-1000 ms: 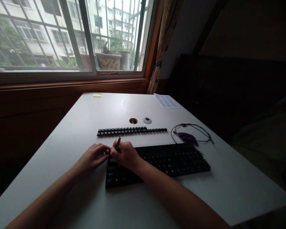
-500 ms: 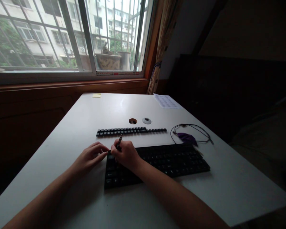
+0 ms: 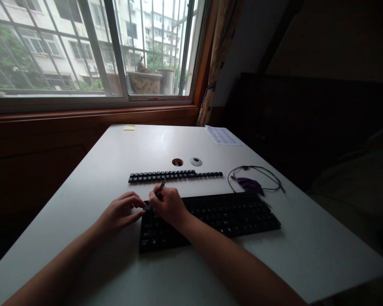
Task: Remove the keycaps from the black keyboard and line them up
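A black keyboard (image 3: 230, 214) lies flat on the white table. My right hand (image 3: 170, 206) is closed around a slim, dark, pen-like tool (image 3: 161, 187), held like a pen over the keyboard's upper left part. The tool's upper end sticks up above my fingers; its lower end is hidden. My left hand (image 3: 123, 210) rests at the keyboard's far left corner, fingers bent but apart, with the fingertips at the corner key. Beyond the keyboard sit rows of loose black keycaps (image 3: 166, 175), set out side by side.
Right of the keycaps lie a coiled black cable (image 3: 268, 170) and a purple cloth-like item (image 3: 249, 185). Farther back are a round hole (image 3: 178, 162) in the tabletop, a grey round cover (image 3: 196, 161), printed paper (image 3: 223, 136) and a yellow note (image 3: 129, 127).
My left fingertips have shifted slightly at the keyboard corner, the thumb a little lower and farther from the index finger. The tool in my right hand leans a bit more to the right.
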Available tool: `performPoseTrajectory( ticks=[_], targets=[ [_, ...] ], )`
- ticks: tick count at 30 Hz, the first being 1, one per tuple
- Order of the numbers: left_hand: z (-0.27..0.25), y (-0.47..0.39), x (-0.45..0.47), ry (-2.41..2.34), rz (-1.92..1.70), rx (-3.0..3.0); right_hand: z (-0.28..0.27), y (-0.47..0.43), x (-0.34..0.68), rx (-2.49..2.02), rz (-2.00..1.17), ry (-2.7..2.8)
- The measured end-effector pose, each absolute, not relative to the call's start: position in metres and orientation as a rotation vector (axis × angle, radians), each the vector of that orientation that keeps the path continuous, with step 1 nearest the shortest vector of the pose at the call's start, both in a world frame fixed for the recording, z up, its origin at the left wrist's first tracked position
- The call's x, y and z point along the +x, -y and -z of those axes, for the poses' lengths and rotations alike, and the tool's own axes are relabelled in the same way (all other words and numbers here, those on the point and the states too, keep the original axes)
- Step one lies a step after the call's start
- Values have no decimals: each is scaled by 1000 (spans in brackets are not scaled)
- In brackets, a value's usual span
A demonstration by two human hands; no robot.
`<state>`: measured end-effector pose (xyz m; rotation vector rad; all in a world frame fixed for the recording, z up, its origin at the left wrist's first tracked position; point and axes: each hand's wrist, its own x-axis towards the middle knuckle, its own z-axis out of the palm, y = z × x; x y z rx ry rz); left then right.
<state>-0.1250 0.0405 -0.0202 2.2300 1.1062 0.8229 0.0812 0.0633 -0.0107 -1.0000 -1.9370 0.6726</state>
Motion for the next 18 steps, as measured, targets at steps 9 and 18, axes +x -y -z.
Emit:
performPoseTrajectory(
  ticks=[9,18],
  targets=[
    [20,-43,-131,-1125,-889,2220,7,-64,81,-1119,-673,1896],
    [28,-54,-144,-1372,-951,2151,10,-66,81,-1159,-623,1863]
  ],
)
